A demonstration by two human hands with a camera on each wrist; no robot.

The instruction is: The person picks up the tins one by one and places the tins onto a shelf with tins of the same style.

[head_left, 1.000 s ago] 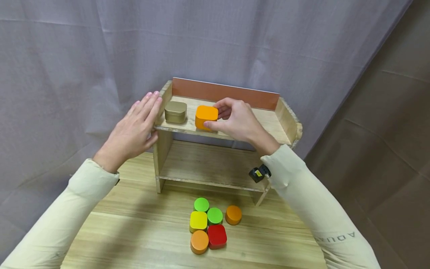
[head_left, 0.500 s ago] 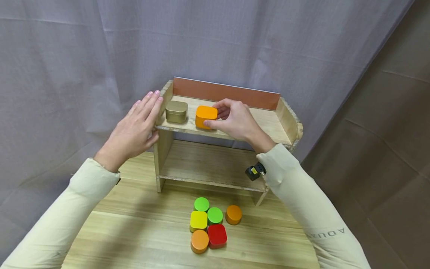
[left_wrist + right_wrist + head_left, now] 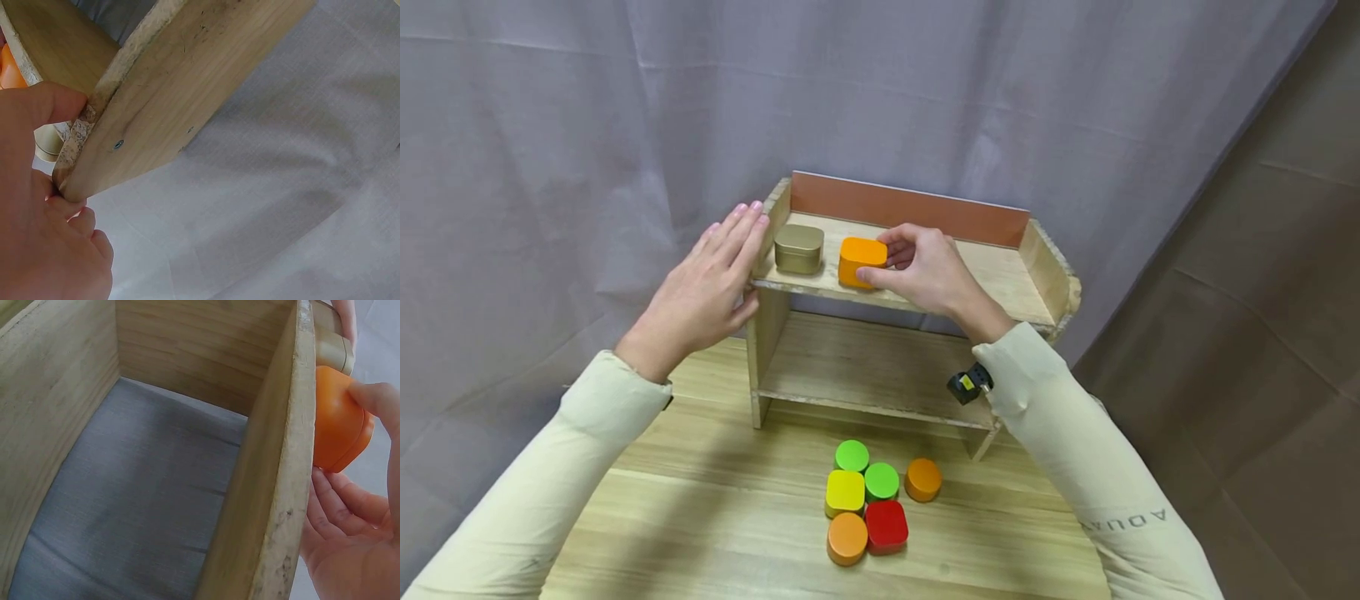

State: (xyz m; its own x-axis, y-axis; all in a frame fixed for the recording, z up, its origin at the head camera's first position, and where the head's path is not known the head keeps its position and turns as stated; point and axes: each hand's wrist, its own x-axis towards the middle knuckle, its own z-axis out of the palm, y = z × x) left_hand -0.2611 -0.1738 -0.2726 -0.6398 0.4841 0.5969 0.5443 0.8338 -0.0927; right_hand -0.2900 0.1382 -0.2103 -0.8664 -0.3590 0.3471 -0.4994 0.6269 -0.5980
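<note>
Head view: right hand (image 3: pixel 928 271) pinches the orange tin (image 3: pixel 862 261) on the shelf's (image 3: pixel 1000 268) top board, beside the gold tin (image 3: pixel 798 248).
Left hand (image 3: pixel 703 292), fingers straight, presses flat against the shelf's left wall, bracing it. Placing looks nearly finished; next comes letting go without nudging the orange tin, then reaching for the six tins (image 3: pixel 868 500) on the table (image 3: pixel 700 500).

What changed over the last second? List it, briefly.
Little: the right hand kept its grip on the orange box and nudged it slightly back on the top shelf. The left hand stayed flat against the shelf's side; gold tin unmoved.
</note>
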